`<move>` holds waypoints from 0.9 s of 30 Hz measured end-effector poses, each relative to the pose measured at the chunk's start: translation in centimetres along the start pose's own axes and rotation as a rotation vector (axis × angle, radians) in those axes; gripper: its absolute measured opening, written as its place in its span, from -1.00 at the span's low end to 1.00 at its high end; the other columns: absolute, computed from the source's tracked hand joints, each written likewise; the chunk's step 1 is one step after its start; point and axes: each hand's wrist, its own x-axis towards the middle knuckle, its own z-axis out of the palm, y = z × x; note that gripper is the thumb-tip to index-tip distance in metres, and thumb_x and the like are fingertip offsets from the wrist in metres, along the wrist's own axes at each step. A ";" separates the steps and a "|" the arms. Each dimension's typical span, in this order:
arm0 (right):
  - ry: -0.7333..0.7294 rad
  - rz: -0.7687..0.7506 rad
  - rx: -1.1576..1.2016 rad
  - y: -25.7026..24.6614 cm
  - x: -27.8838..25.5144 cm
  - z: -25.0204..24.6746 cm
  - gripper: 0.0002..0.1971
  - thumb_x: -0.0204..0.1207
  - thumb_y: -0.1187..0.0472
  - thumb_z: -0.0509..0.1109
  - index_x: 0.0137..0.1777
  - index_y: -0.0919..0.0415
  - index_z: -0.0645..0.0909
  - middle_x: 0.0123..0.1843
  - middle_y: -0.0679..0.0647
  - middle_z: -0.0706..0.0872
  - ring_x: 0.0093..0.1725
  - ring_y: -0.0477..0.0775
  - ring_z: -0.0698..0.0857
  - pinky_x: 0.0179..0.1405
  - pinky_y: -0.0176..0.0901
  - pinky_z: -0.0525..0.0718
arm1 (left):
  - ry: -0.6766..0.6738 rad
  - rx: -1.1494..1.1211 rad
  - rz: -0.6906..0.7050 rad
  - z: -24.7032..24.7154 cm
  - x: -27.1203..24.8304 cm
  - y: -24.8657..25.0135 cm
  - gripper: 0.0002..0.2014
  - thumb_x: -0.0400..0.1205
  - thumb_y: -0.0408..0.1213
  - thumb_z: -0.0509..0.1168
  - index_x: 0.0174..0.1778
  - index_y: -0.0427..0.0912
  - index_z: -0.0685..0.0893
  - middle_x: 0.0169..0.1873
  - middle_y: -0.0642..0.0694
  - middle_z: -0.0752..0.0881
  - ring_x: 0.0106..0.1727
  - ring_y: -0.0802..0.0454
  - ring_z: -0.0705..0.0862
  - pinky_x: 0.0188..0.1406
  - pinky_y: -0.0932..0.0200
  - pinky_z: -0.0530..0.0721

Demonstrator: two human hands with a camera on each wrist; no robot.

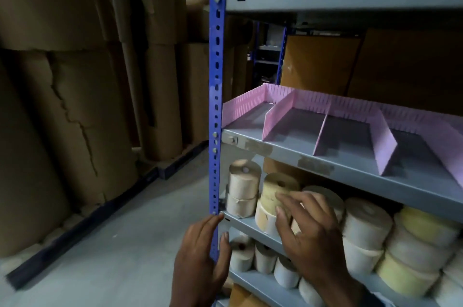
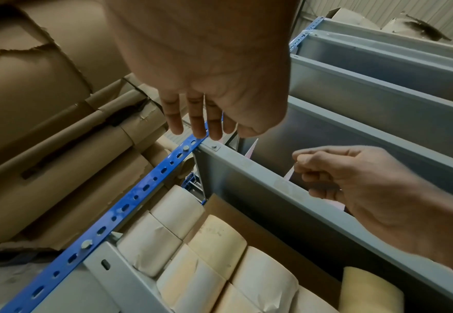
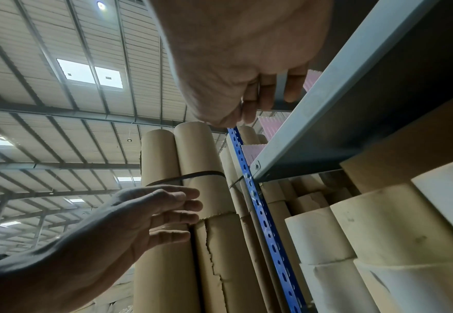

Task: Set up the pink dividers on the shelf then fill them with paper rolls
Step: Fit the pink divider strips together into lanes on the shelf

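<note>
Both hands empty below the pink dividers (image 1: 325,116).
Left hand (image 1: 203,254) open beside the blue upright (image 1: 217,81); right hand (image 1: 308,226) loosely spread before the paper rolls (image 1: 278,189).

To our left we see tall rolls wrapped in brown kraft paper (image 1: 75,96) standing on the grey concrete floor (image 1: 130,244), the nearest with its wrapping torn in a jagged line. A dark strap (image 3: 190,176) bands two of them. Overhead we see a corrugated metal roof (image 3: 45,127) with bright skylights (image 3: 90,73), and cardboard boxes (image 1: 406,66) behind the rack.
</note>
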 end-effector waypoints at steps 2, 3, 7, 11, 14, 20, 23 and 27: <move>0.017 -0.018 -0.042 0.4 1.3 1.2 -0.72 0.65 0.13 0.32 0.23 0.16 0.78 0.08 0.05 0.73 0.10 0.17 0.65 0.06 0.14 0.65 | -0.023 0.005 0.011 0.9 1.6 -0.7 -0.57 0.65 -0.07 0.23 0.27 -0.23 0.81 0.08 -0.07 0.81 0.08 -0.06 0.80 0.05 0.26 0.63; 0.024 -0.026 -0.067 0.7 1.9 1.9 -0.72 0.64 0.14 0.33 0.26 0.16 0.76 0.11 0.06 0.72 0.12 0.18 0.64 0.08 0.14 0.63 | -0.033 0.007 0.015 1.2 2.5 -1.1 -0.57 0.66 -0.06 0.22 0.30 -0.21 0.79 0.10 -0.05 0.80 0.10 -0.03 0.79 0.05 0.28 0.63; 0.021 -0.025 -0.233 1.8 3.6 4.5 -0.61 0.56 0.14 0.37 0.39 0.16 0.68 0.28 0.14 0.68 0.29 0.27 0.61 0.30 0.17 0.47 | -0.037 0.091 0.077 2.0 6.9 -2.7 -0.54 0.66 -0.11 0.32 0.44 -0.24 0.71 0.15 -0.12 0.76 0.14 0.01 0.69 0.08 0.27 0.64; -0.041 -0.026 -0.369 2.7 4.6 7.6 -0.42 0.53 0.05 0.38 0.56 0.19 0.52 0.55 0.22 0.52 0.56 0.30 0.45 0.52 0.32 0.29 | -0.037 0.188 0.147 2.4 11.2 -5.4 -0.39 0.67 -0.06 0.20 0.57 -0.37 0.58 0.30 -0.31 0.68 0.30 -0.16 0.63 0.16 0.04 0.72; -0.021 0.034 -0.451 2.9 5.2 9.3 -0.33 0.52 -0.01 0.35 0.63 0.16 0.42 0.62 0.20 0.45 0.59 0.29 0.42 0.53 0.35 0.22 | -0.046 0.232 0.193 3.1 13.4 -7.0 -0.34 0.67 -0.06 0.21 0.64 -0.40 0.49 0.44 -0.36 0.56 0.41 -0.30 0.62 0.25 -0.15 0.77; 0.054 0.097 -0.684 3.0 5.6 11.9 -0.31 0.54 -0.05 0.29 0.69 0.04 0.32 0.58 0.16 0.48 0.52 0.30 0.45 0.49 0.40 0.24 | -0.062 0.289 0.360 4.8 17.9 -9.5 -0.30 0.62 -0.27 0.39 0.65 -0.51 0.40 0.50 -0.52 0.50 0.49 -0.51 0.55 0.44 -0.34 0.62; 0.101 0.108 -0.736 3.0 5.6 12.7 -0.30 0.52 -0.01 0.33 0.69 0.04 0.32 0.54 0.17 0.52 0.50 0.32 0.48 0.48 0.42 0.28 | -0.066 0.286 0.447 5.1 19.3 -10.5 -0.23 0.51 -0.39 0.50 0.64 -0.51 0.41 0.47 -0.57 0.52 0.46 -0.56 0.57 0.37 -0.37 0.66; 0.135 0.104 -0.792 2.9 5.6 13.3 -0.29 0.50 0.03 0.35 0.69 0.05 0.33 0.53 0.17 0.52 0.50 0.31 0.48 0.50 0.40 0.27 | -0.027 0.301 0.526 5.9 20.1 -11.8 -0.20 0.49 -0.41 0.49 0.66 -0.47 0.37 0.43 -0.56 0.51 0.40 -0.59 0.58 0.40 -0.37 0.62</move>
